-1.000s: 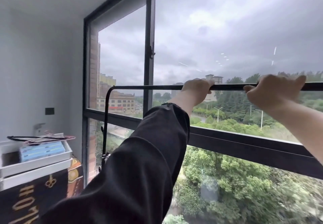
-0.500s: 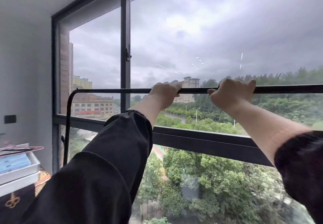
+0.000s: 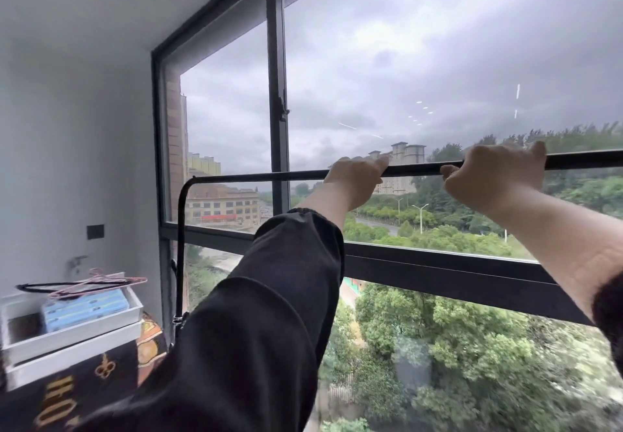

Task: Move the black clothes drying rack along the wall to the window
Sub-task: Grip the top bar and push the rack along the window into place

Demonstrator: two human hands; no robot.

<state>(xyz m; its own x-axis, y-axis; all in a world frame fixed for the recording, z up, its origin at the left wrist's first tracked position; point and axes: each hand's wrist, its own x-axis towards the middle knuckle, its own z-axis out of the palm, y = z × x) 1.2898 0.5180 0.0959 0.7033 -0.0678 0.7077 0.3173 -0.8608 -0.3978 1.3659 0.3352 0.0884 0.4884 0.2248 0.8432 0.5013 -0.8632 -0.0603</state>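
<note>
The black clothes drying rack (image 3: 256, 176) stands right in front of the big window (image 3: 279, 94). Its thin top bar runs level across the view and bends down into a post at the left, near the window's corner. My left hand (image 3: 355, 180) is wrapped over the top bar at centre. My right hand (image 3: 494, 175) grips the same bar a little further right. The rack's lower part and feet are hidden behind my black sleeve.
At the lower left stand stacked white trays (image 3: 77, 323) with a blue box (image 3: 86, 308) and thin hangers (image 3: 91, 285) on top, over a dark printed box (image 3: 67, 391). The white side wall (image 3: 67, 162) carries a dark switch plate (image 3: 95, 231).
The view swung right and then back left. Both hands kept their grip on the top bar, and the rack's left post now stands near the window's left corner.
</note>
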